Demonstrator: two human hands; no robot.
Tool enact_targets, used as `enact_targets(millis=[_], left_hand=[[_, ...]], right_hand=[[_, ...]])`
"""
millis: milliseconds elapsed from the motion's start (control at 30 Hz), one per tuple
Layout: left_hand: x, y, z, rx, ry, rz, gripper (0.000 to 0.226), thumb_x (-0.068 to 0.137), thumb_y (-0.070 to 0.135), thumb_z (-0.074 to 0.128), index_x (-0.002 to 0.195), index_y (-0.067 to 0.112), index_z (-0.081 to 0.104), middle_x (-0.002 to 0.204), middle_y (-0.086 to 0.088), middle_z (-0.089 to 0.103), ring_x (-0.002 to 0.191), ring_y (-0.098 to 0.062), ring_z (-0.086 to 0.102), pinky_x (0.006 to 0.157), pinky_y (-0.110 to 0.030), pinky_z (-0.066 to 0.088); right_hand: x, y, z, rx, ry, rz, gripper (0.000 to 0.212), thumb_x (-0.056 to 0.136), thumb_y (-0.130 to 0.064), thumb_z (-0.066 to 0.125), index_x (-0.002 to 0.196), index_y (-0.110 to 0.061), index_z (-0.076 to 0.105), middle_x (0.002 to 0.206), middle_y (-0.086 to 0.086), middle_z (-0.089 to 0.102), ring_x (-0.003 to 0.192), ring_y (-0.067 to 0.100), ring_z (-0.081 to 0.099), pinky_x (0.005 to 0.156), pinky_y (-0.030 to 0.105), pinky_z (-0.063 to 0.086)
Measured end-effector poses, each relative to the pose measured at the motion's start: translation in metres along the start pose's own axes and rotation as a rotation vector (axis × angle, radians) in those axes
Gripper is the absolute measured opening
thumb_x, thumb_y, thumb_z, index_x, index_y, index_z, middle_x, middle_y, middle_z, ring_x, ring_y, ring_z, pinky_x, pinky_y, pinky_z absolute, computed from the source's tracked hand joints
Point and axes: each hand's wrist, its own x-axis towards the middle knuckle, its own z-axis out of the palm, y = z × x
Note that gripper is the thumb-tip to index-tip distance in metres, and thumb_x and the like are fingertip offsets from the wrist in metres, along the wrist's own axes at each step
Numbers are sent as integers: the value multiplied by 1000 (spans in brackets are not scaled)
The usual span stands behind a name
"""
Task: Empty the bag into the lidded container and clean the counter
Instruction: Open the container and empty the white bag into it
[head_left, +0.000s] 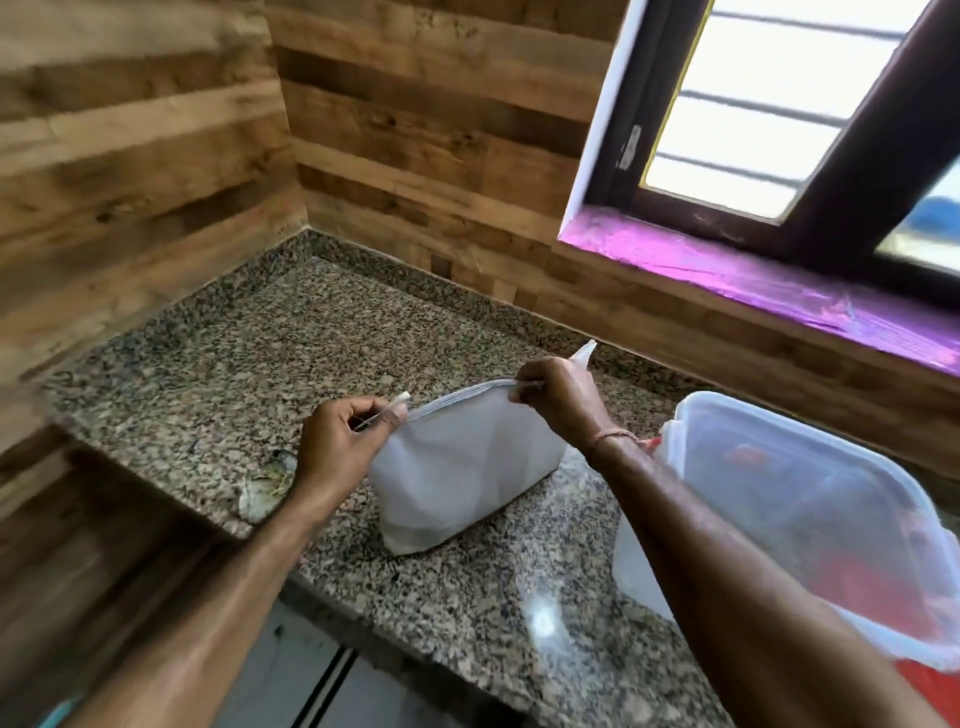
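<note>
A white zip bag stands upright on the speckled granite counter. My left hand pinches the left end of its top seam. My right hand pinches the zip strip near the right end. The seam looks closed between the two hands. To the right stands a clear plastic container with its translucent lid resting tilted on top; red contents show through it. A small crumpled scrap lies on the counter by my left wrist.
Wood-patterned walls meet in a corner behind the counter. A window with a purple-covered sill is at the upper right. The counter's front edge runs diagonally below my forearms, with a dark wooden surface at the left.
</note>
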Motion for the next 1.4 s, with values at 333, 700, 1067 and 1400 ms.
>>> enact_targets(millis=[333,700,1067,1400], left_hand=[[27,52,-48,-223,-165,15,15,90,24,76,93,9,81,70,-17,69,63,-13,60,61,-24,51],[-10,-16,-49,-151,-341,-79,13,92,26,73,104,24,76,101,5,78,85,3,69,73,-25,57],[-25,-30,-24,89,-137,237,24,90,30,76,71,21,63,65,5,62,61,-14,58,53,-26,45],[-34,-41,-32,115,-147,183,17,88,29,77,77,25,65,71,5,66,65,-10,63,55,-26,50]], right_hand=[[-60,-130,56,242,-113,-327,39,82,-54,77,104,-22,78,118,-5,64,83,6,59,69,27,56],[-58,-129,70,892,-142,93,29,86,-22,84,70,-6,65,74,27,72,62,19,66,57,32,53],[-55,-111,51,805,-77,186,26,86,-30,83,68,-17,70,66,1,65,63,16,54,61,33,45],[-18,1,-6,596,352,501,35,76,-33,88,56,-14,67,56,0,55,58,14,48,61,36,43]])
